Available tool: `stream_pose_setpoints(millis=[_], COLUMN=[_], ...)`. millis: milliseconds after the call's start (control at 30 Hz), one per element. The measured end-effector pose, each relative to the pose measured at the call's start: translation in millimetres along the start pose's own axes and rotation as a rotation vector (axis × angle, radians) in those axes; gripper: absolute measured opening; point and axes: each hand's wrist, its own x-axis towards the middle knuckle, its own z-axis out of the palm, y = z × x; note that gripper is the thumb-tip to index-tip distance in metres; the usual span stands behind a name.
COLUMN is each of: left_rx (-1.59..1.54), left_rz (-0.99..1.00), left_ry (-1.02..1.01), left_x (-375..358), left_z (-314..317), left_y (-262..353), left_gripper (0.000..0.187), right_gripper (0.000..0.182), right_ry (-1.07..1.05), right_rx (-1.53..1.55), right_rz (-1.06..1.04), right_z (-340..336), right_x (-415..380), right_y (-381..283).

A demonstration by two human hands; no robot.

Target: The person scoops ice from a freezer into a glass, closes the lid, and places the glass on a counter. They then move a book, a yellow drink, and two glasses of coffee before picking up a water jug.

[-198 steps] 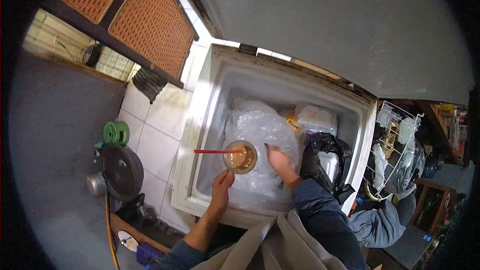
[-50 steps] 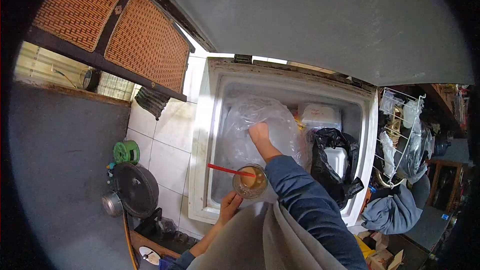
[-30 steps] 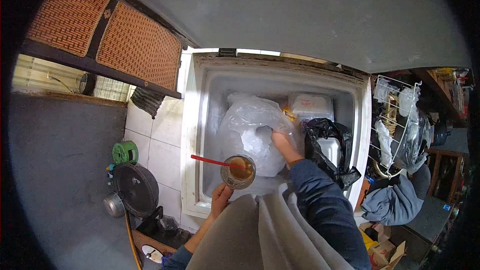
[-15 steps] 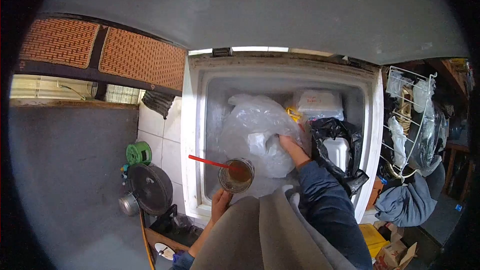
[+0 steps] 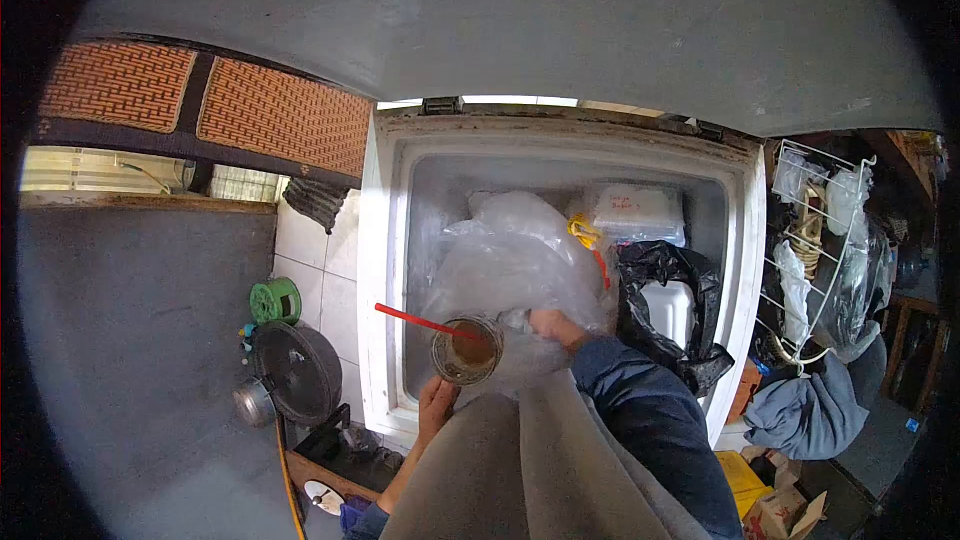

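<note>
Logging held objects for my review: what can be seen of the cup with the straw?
The cup is round, clear and apparently glass, with brownish liquid inside. A red straw slants out past its rim. The left hand grips its near side, over the open white chest. Its base is hidden.

Dark blue long sleeves [image 5: 640, 390] and a draped grey-brown garment [image 5: 500, 470].

"Red is blazing from your straw [image 5: 415, 319], and navy is colouring your right sleeve [image 5: 650, 405]!"

"What pattern are the panels [image 5: 285, 115] showing you?"

"They're showing orange-and-dark weave! The spool [image 5: 272, 301] is popping green, the bag [image 5: 705, 370] is gleaming black, and red lettering [image 5: 626, 202] is marking the pale package [image 5: 655, 220]."
</note>
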Motion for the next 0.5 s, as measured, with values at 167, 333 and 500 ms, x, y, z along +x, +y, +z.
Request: stream_pose_setpoints(millis=[167, 333, 500], left_rx=[-0.044, 0.032, 0.185], left_rz=[0.057, 0.148, 0.149], left_ry=[0.003, -0.042, -0.031], left_x=[-5, -7, 14], left_z=[10, 27, 22], left_y=[23, 58, 53], left_gripper=[0.03, 0.031, 0.028], right_gripper=[0.042, 0.037, 0.021], right_ry=[-0.245, 0.012, 0.11], right_rx=[0.963, 0.951, 0.922], right_rz=[0.276, 0.317, 0.288], right_z=[-81, -172, -243], right_x=[-30, -81, -147], right_y=[-27, -53, -75])
